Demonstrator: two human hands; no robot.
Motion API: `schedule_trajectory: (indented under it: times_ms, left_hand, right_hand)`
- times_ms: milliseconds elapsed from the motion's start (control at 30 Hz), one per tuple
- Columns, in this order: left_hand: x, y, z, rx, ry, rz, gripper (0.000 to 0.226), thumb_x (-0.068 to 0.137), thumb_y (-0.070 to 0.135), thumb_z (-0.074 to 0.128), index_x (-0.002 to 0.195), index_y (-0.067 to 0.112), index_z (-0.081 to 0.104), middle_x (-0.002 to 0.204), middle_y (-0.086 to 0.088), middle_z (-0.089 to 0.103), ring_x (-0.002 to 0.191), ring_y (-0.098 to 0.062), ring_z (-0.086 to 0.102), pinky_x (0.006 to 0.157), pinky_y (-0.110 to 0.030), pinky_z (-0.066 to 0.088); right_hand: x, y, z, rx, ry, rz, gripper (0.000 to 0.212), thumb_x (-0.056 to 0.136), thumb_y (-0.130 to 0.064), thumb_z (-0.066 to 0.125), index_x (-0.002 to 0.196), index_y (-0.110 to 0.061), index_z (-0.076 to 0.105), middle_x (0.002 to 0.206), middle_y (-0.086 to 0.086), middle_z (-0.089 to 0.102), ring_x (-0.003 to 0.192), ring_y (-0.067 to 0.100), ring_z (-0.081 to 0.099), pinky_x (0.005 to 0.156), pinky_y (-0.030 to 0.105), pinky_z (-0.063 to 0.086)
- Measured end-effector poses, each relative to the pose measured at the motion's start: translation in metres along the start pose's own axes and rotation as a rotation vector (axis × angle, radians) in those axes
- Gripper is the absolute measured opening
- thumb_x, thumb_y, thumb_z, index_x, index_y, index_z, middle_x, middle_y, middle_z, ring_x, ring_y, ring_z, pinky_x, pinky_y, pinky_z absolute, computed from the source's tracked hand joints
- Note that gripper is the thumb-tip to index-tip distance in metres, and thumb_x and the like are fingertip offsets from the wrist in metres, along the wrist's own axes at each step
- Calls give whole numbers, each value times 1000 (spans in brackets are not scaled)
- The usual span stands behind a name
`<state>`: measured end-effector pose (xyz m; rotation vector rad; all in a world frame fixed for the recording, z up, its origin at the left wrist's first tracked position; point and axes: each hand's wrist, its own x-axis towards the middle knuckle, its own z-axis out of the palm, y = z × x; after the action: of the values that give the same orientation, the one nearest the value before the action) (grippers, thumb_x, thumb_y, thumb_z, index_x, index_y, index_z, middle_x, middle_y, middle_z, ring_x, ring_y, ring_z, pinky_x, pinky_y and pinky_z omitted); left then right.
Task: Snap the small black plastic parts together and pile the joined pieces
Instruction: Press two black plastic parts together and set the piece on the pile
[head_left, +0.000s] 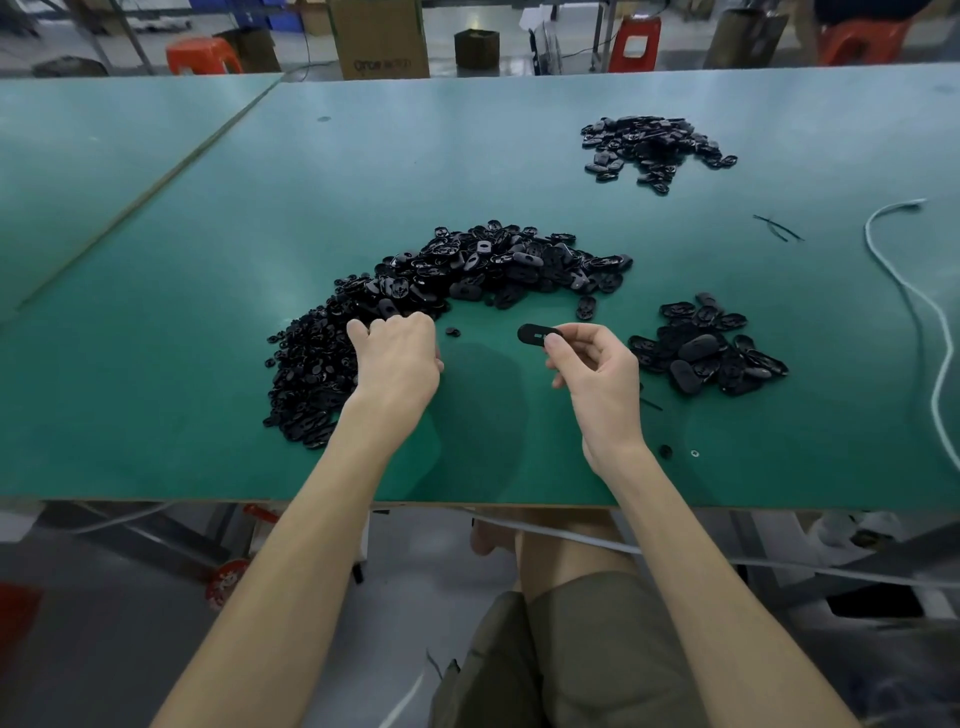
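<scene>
A large curved heap of small black plastic parts (467, 270) lies in the middle of the green table (208, 260). My left hand (397, 358) reaches into the heap's near left part, its fingers curled down among the pieces; whether it holds one is hidden. My right hand (592, 364) pinches a flat oval black piece (535, 334) between thumb and fingers, a little above the table. To the right of that hand lies a smaller pile of black oval pieces (706, 348). One tiny black part (453, 331) lies alone between my hands.
Another pile of black pieces (654, 145) sits far back on the right. A white cable (904, 280) snakes along the table's right side. Thin black strips (776, 227) lie near it. Beyond the far edge stand a cardboard box (382, 36) and red stools (634, 44).
</scene>
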<state>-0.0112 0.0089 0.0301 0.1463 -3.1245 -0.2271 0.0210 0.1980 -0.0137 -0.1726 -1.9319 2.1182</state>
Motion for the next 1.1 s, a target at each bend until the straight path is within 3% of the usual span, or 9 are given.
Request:
schedule_trajectory:
  times_ms: [167,500,567,633,700,800,933,1100]
  left_hand:
    - [-5,4,6,32,49,22,7,103,13,59,109,10,60,112,-12,57,110,-32,51,106,-47,26]
    - [-2,-4,10,-191,140,35,10,101,4,60,102,15,60,93,-1,69,92,-25,57,88,-38,19]
    - [-2,0,8,-344,131,73,7,102,10,61,100,16,64,91,2,68,88,-20,60,90,-35,29]
    - [-4,6,8,-654,65,99,10,102,9,61,98,16,67,85,2,69,77,-7,65,77,-24,44]
    - [-7,15,10,-983,9,132,12,101,5,61,96,12,69,81,-1,71,68,1,68,62,-17,47]
    - [-11,30,23,-1317,-64,81,7,101,5,64,100,7,70,82,-4,72,71,-4,70,61,-18,50]
    - [-11,44,38,-1496,-63,2,9,98,9,68,105,3,69,80,-6,71,69,-9,69,66,-24,52]
    - [-8,50,39,-1513,0,-3,8,95,11,74,100,8,69,80,3,74,62,-9,67,57,-22,53]
  right_hand:
    - [0,0,-1,-1,4,5,7,97,-9,70,98,-15,69,87,-2,71,77,9,64,63,19,51]
    - [1,2,-1,-11,2,13,6,97,-10,71,98,-15,69,87,-2,71,79,10,65,63,19,52]
    - [1,2,-1,-10,5,12,6,97,-10,71,98,-15,69,85,-4,71,77,8,65,63,19,52]
    - [1,2,-1,-8,11,11,5,97,-10,71,98,-15,69,83,-5,71,75,6,65,63,20,52]
    - [1,2,-1,0,17,9,5,97,-9,71,98,-14,69,83,-4,71,74,6,65,63,20,51]
    - [1,2,-1,5,33,3,5,97,-9,70,98,-13,69,84,-2,71,71,6,63,62,19,51]
    - [2,3,-1,10,68,7,5,96,-10,72,95,-14,68,80,-1,70,65,7,61,61,18,50]
    - [3,4,-2,11,82,22,6,93,-15,77,93,-15,71,77,-3,72,61,8,60,62,19,50]
